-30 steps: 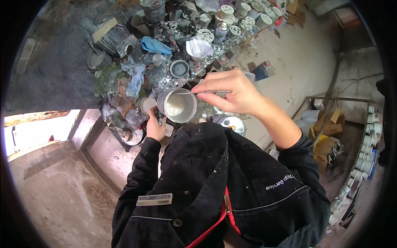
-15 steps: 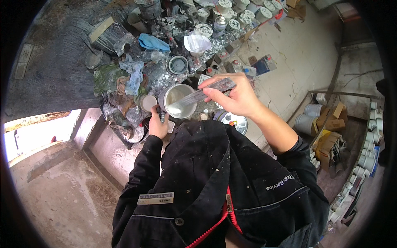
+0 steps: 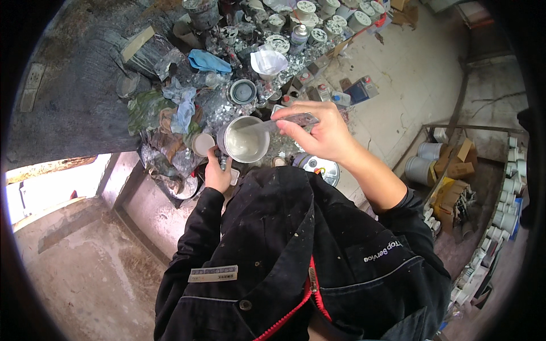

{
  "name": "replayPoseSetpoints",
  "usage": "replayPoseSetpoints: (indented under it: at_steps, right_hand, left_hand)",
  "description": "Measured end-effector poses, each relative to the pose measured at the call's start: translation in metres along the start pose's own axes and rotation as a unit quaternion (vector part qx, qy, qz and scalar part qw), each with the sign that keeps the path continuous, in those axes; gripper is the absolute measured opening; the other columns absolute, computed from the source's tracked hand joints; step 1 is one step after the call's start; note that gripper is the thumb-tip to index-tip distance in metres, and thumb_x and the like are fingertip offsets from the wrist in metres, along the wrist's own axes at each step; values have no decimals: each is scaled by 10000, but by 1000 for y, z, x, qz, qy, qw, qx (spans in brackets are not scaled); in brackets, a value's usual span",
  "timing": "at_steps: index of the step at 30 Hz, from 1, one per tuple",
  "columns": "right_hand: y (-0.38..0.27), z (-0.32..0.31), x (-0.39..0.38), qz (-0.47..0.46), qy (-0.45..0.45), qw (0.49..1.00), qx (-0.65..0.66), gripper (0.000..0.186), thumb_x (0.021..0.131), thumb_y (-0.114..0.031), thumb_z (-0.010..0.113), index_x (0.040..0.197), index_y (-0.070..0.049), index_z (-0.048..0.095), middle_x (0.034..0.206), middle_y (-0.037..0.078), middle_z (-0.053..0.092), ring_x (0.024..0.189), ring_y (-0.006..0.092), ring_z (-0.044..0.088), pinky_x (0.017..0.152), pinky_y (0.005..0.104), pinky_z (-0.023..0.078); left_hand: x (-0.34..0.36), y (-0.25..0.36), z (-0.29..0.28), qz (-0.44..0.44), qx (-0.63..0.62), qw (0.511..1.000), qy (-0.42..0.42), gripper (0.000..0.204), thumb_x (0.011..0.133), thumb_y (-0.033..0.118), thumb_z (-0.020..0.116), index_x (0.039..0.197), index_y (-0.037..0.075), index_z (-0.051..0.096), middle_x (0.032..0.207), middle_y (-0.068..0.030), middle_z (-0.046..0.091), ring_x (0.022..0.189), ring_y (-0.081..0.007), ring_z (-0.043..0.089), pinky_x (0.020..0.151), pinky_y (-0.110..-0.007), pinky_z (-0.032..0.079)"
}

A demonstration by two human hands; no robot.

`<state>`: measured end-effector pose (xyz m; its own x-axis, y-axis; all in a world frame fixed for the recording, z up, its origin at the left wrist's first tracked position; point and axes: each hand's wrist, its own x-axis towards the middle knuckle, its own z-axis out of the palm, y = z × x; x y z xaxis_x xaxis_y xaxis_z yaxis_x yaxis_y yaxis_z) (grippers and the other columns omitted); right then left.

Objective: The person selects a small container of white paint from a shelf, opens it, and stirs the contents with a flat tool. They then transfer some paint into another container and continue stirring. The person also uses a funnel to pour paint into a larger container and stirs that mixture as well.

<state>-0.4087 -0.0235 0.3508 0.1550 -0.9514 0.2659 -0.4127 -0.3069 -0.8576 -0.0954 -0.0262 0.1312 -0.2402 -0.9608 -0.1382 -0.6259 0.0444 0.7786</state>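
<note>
A translucent whitish plastic mixing cup (image 3: 264, 149) with pale, milky liquid inside stands in front of me. My left hand (image 3: 216, 173) grips its near left side, thumb and forefinger against the wall; the other fingers are mostly hidden. Above the cup's right rim, my right hand (image 3: 319, 129) is closed around the upper end of a flat, smeared stirring stick (image 3: 276, 124). The stick slants down leftward into the cup, its lower end toward the far inner wall. A small pot with a pale round top (image 3: 202, 144) sits just left of the cup, beside my left hand.
Beyond the cup lies a paint-spattered bench with a dark round tub (image 3: 243, 91), a white paper-topped cup (image 3: 268, 61), a blue cloth (image 3: 209, 61), crumpled rags (image 3: 181, 108) and a spray can (image 3: 299, 37). A metal lidded can (image 3: 318, 168) stands close under my right forearm.
The stick's lower end has swung from the near left part of the cup toward its far side. My right hand has tilted slightly; my left hand keeps its grip.
</note>
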Motion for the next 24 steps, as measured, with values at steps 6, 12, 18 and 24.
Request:
replayPoseSetpoints:
  at_steps: [6, 12, 18, 24]
  right_hand:
    - [0, 2, -2, 17, 12, 998, 66, 123, 926, -54, 713, 1023, 4, 760, 907, 104, 755, 725, 143, 730, 676, 280, 550]
    - [1, 1, -3, 61, -16, 998, 25, 145, 927, -58, 710, 1045, 11, 759, 882, 89, 756, 750, 143, 735, 691, 279, 552]
    - [-1, 5, -6, 37, 31, 999, 17, 147, 913, -96, 725, 1023, -5, 763, 866, 122, 761, 726, 183, 740, 673, 311, 557]
    - [-2, 5, -8, 25, 32, 998, 44, 160, 938, -89, 711, 1046, 20, 757, 883, 103, 759, 758, 155, 745, 721, 300, 568]
  left_hand:
    - [0, 0, 1, 13, -1, 1000, -1, 591, 946, 190, 690, 1405, 27, 356, 1208, -333, 633, 1116, -515, 626, 915, -520, 501]
    - [-2, 6, 0, -7, 12, 1000, -8, 584, 947, 188, 689, 1398, 20, 360, 1224, -331, 627, 1128, -503, 627, 919, -516, 502]
    - [-4, 9, -1, -2, 26, 1000, 7, 571, 957, 194, 680, 1395, 8, 364, 1179, -334, 646, 1114, -508, 630, 916, -517, 502]
    - [-5, 5, -1, 6, 20, 1000, 4, 569, 958, 204, 682, 1396, 18, 369, 1165, -337, 650, 1097, -515, 631, 904, -526, 501]
